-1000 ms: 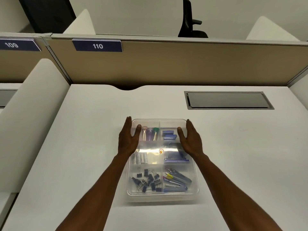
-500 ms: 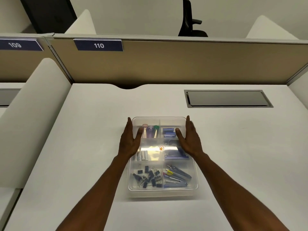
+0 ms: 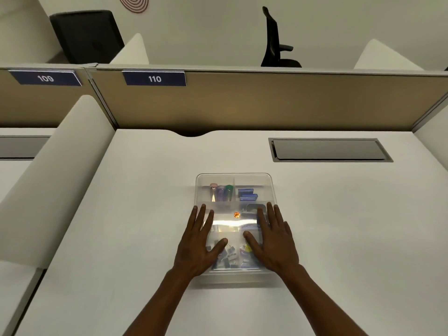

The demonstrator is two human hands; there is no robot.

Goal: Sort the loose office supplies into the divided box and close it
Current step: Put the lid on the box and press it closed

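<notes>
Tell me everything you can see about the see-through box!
The box is clear plastic, rectangular with rounded corners, lying flat on the white desk. Its clear lid is on. Dividers inside make compartments: the far ones hold small coloured tubes and blue packets, the near ones dark clips and other bits. The left hand and right hand press flat on the lid's near half.

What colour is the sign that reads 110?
Dark navy blue with white numerals, on the sign in the head view.
</notes>
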